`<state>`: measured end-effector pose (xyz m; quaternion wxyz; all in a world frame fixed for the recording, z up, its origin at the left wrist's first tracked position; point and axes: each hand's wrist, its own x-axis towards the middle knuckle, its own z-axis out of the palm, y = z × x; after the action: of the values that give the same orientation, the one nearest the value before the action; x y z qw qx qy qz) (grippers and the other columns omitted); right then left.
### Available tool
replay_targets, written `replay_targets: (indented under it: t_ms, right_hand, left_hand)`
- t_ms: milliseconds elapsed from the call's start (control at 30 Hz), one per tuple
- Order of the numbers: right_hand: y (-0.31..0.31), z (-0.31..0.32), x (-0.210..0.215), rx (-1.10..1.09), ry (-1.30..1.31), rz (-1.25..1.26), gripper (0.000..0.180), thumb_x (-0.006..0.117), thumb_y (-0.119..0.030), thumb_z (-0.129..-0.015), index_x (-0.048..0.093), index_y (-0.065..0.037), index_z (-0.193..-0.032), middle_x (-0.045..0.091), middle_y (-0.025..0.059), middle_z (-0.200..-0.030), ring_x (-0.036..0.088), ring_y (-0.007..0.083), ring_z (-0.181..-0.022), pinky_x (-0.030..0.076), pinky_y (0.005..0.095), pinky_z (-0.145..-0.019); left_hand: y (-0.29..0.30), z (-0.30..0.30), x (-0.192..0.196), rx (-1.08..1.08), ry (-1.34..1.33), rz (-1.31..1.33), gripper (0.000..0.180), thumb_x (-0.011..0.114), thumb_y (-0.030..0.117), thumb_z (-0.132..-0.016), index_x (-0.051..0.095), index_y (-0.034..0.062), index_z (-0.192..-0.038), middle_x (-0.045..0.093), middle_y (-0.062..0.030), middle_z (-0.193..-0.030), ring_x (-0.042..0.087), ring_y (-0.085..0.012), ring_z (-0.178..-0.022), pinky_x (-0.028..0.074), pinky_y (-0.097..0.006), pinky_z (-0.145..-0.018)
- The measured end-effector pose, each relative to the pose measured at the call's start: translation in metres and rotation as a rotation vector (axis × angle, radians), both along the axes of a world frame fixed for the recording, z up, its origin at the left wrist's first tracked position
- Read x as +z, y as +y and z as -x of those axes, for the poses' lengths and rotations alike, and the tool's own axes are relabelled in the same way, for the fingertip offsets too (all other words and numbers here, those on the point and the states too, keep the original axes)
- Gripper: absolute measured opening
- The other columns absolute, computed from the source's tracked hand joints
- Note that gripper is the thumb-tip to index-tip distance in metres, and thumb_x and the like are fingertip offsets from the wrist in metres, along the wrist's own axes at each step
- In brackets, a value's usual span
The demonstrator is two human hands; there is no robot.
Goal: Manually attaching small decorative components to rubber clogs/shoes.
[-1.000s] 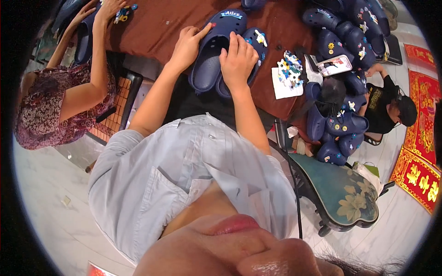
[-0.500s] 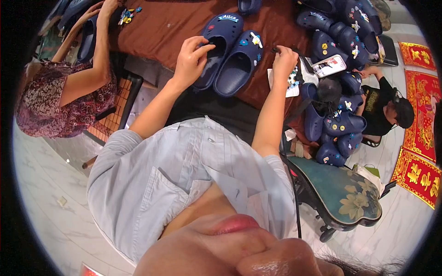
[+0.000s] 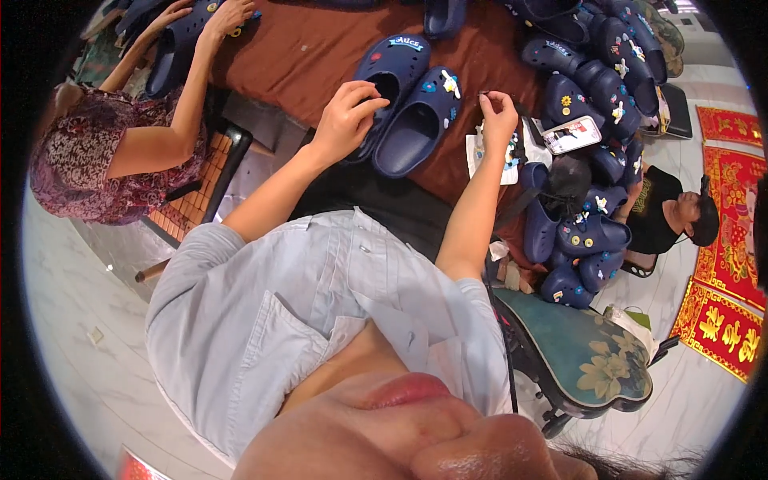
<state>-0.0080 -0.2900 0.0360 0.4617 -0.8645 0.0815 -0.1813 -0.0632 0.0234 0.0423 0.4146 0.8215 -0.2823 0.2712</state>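
Observation:
A pair of navy clogs lies on the brown cloth in front of me: the left clog (image 3: 394, 60) has a name charm on its toe, the right clog (image 3: 416, 132) carries white and blue charms. Over the left clog's opening is my left hand (image 3: 348, 124), fingers curled and thumb near the index finger; what they hold, if anything, is hidden. My right hand (image 3: 499, 120) is raised right of the pair, pinching something small and dark at the fingertips. Beside that wrist, white sheets with small charms (image 3: 510, 160) lie partly covered by my arm.
Many decorated navy clogs (image 3: 592, 232) are heaped on the right, with a phone (image 3: 572, 134) showing a lit screen among them. At left a co-worker (image 3: 112, 160) handles a navy clog (image 3: 170, 60). Another person (image 3: 668, 210) sits at right. A green padded chair (image 3: 576, 344) stands near my right side.
My left hand has shifted slightly right and nearer to me over the left clog. The right hand's fingers have drawn into a pinch. The co-worker's clog has come further into view.

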Motion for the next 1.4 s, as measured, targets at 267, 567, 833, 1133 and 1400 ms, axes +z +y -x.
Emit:
replay_targets:
  t_ms: [267,567,833,1133,1400]
  right_hand:
    - [0.01,0.021,0.015,0.545,-0.18,-1.142,0.015,0.063,0.0,-0.093,0.063,0.0,-0.108,0.069,0.0144,-0.106,0.066,0.0234,-0.1,0.055,0.0354,-0.087]
    - [0.053,0.018,0.038,0.529,-0.053,-1.171,0.02,0.059,-0.001,-0.094,0.064,0.003,-0.113,0.069,0.0152,-0.102,0.067,0.0196,-0.09,0.056,0.0306,-0.081]
    - [0.084,-0.01,0.047,0.46,0.229,-1.013,0.022,0.062,-0.002,-0.093,0.064,0.003,-0.115,0.071,0.012,-0.098,0.068,0.0157,-0.082,0.054,0.027,-0.078]
    - [0.115,-0.054,0.029,0.573,0.332,-0.336,0.016,0.073,-0.004,-0.083,0.072,0.002,-0.097,0.073,0.0099,-0.087,0.07,0.0175,-0.077,0.054,0.0287,-0.071]
    - [0.094,-0.077,0.031,0.482,0.223,0.447,0.022,0.077,-0.016,-0.075,0.074,-0.004,-0.094,0.072,0.0183,-0.088,0.071,0.0312,-0.084,0.053,0.0394,-0.076]
  left_hand:
    - [-0.003,-0.028,0.018,0.065,-0.135,0.029,0.035,0.068,-0.007,-0.072,0.071,0.006,-0.104,0.065,-0.0108,-0.105,0.059,-0.0334,-0.11,0.051,-0.043,-0.092]
    - [0.003,-0.058,-0.012,0.173,-0.105,-0.138,0.037,0.07,0.002,-0.077,0.069,0.011,-0.112,0.063,-0.0098,-0.113,0.058,-0.0327,-0.113,0.051,-0.043,-0.093]
    - [0.014,-0.05,-0.008,0.264,-0.096,-0.014,0.036,0.066,-0.003,-0.073,0.069,0.006,-0.107,0.064,-0.0101,-0.107,0.061,-0.031,-0.106,0.052,-0.041,-0.089]
    - [-0.002,-0.029,0.005,0.218,-0.1,-0.04,0.04,0.067,-0.002,-0.07,0.07,0.0102,-0.108,0.064,-0.0092,-0.109,0.062,-0.0299,-0.107,0.05,-0.042,-0.088]
    - [0.002,-0.034,-0.008,0.208,-0.04,-0.039,0.05,0.067,-0.003,-0.07,0.069,0.0166,-0.116,0.062,-0.0097,-0.116,0.059,-0.031,-0.111,0.046,-0.044,-0.09]
